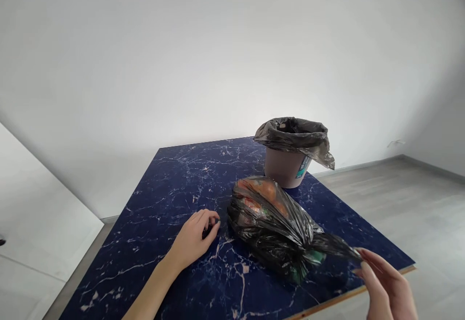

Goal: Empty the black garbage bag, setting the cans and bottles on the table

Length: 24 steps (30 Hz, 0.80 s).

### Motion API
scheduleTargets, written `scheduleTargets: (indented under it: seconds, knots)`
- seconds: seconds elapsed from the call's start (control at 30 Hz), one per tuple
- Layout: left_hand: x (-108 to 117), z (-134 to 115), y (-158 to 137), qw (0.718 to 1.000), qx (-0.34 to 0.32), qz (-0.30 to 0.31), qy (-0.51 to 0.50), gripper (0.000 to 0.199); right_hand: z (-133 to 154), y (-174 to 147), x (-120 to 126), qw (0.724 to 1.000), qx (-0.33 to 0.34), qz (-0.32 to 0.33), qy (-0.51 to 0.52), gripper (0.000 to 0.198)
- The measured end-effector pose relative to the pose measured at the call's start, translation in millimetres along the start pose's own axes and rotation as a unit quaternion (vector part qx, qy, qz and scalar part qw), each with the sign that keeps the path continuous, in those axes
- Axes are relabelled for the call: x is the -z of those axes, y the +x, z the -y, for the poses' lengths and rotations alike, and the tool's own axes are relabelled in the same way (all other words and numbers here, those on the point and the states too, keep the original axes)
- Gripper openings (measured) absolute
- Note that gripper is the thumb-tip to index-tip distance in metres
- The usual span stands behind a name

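A full black plastic bag [271,218] lies on its side on the dark blue marbled table [174,184]; orange and green contents show through it. My right hand [385,283] pinches the twisted neck of the bag at the table's right edge. Just left of the bag, my left hand [196,237] rests on the tabletop, its fingers curled around a small dark item that I cannot identify. Behind the bag stands a small pale bin [286,165] lined with another black bag.
The table's wooden front-right edge [348,296] runs close to my right hand. A white wall stands behind the table. Grey floor lies to the right, and a white panel [39,223] is at the left.
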<state>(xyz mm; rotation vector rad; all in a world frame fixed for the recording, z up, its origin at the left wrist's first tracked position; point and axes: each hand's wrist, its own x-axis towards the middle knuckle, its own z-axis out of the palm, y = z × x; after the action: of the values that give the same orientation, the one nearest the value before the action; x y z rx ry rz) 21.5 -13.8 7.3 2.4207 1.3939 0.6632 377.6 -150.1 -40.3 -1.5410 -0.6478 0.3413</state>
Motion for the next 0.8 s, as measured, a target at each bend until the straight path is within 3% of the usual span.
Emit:
scheduleTargets:
  seconds: [0.17, 0.37, 0.6, 0.8]
  knots:
    - [1, -19, -3, 0.998, -0.038, 0.023, -0.036, 0.026, -15, 11, -23, 0.989, -0.016, 0.132, 0.058, 0.063]
    - [-4, -16, -4, 0.997, -0.02, 0.017, -0.073, 0.043, -4, -46, -41, 0.978, 0.062, 0.193, 0.044, 0.059]
    - [-11, 0, 5, 0.984, 0.064, -0.095, -0.138, 0.056, 32, -74, -70, 0.952, -0.003, 0.296, 0.077, 0.051]
    - [0, -1, 6, 0.949, 0.134, -0.251, -0.138, 0.036, 25, -69, -58, 0.949, 0.062, 0.285, 0.118, 0.044]
